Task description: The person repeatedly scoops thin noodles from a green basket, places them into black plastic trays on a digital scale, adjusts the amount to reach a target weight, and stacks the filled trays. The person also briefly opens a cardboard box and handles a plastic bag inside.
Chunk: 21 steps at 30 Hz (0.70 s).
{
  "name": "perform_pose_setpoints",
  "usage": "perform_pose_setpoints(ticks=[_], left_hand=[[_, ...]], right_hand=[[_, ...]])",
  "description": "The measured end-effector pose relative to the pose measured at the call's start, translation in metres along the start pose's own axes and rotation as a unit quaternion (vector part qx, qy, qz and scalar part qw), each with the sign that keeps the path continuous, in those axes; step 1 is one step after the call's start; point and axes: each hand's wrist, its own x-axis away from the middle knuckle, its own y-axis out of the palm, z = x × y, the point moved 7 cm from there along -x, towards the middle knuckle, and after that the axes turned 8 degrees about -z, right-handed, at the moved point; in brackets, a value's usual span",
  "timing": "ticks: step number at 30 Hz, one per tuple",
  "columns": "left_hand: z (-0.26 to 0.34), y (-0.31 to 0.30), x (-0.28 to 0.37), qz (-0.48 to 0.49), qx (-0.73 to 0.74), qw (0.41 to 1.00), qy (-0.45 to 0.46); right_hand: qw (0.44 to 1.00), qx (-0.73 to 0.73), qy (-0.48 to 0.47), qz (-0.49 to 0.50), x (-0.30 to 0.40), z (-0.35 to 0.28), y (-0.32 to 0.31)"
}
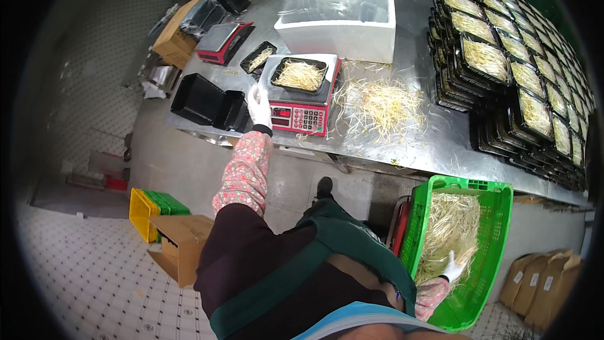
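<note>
My left hand (pixel 259 107), in a white glove, is at the left edge of a red digital scale (pixel 302 118). Whether its fingers grip anything is unclear. On the scale's metal plate sits a black plastic tray (pixel 300 74) filled with pale bean sprouts. Lower right, my right hand (pixel 454 269), also gloved, reaches into a green plastic crate (pixel 495 231) and has a clump of bean sprouts (pixel 466 251) between thumb and fingers. More sprouts fill much of the crate. A loose heap of sprouts (pixel 382 106) lies on the steel table (pixel 358 144), right of the scale.
Filled trays (pixel 486 59) stand in tall stacks at the right. A white foam box (pixel 335 40) is behind the scale. Empty black trays (pixel 198 99), a part-filled tray (pixel 258 56) and a second scale (pixel 224 42) stand left. A cardboard box (pixel 181 245) is on the floor.
</note>
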Motion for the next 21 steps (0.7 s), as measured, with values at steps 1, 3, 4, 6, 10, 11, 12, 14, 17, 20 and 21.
perform_pose_setpoints(ticks=[1,3,4,6,10,11,12,14,17,20,21], left_hand=[[0.012,0.000,-0.010,-0.015,-0.096,0.994,0.058],[0.048,0.034,-0.031,-0.142,-0.192,0.960,0.145],[0.062,0.045,-0.037,-0.183,-0.178,0.943,0.212],[0.079,0.064,-0.047,-0.263,-0.234,0.889,0.292],[0.059,0.110,-0.056,-0.345,-0.396,0.760,0.383],[0.039,0.116,-0.054,-0.367,-0.435,0.717,0.403],[0.038,0.122,-0.055,-0.382,-0.413,0.733,0.384],[0.042,0.118,-0.052,-0.396,-0.396,0.753,0.347],[0.036,0.112,-0.051,-0.362,-0.398,0.756,0.374],[0.035,0.110,-0.050,-0.359,-0.406,0.761,0.358],[0.033,0.103,-0.048,-0.353,-0.412,0.766,0.345]], right_hand=[[0.999,0.015,0.021,0.026,0.011,-0.028,-0.002],[0.993,-0.066,-0.074,0.060,0.011,-0.069,-0.009],[0.980,-0.133,-0.138,0.043,0.008,-0.106,0.001],[0.990,-0.041,-0.120,0.057,0.015,-0.199,0.036],[0.942,-0.095,-0.255,-0.194,0.027,-0.361,0.192],[0.935,-0.034,-0.265,-0.232,0.028,-0.387,0.233],[0.913,-0.103,-0.316,-0.237,0.025,-0.403,0.268],[0.890,0.051,-0.376,-0.255,0.024,-0.450,0.341],[0.872,0.328,-0.300,-0.206,-0.001,-0.457,0.434],[0.812,0.466,-0.316,-0.155,-0.008,-0.427,0.507],[0.790,0.504,-0.320,-0.140,0.004,-0.420,0.525]])
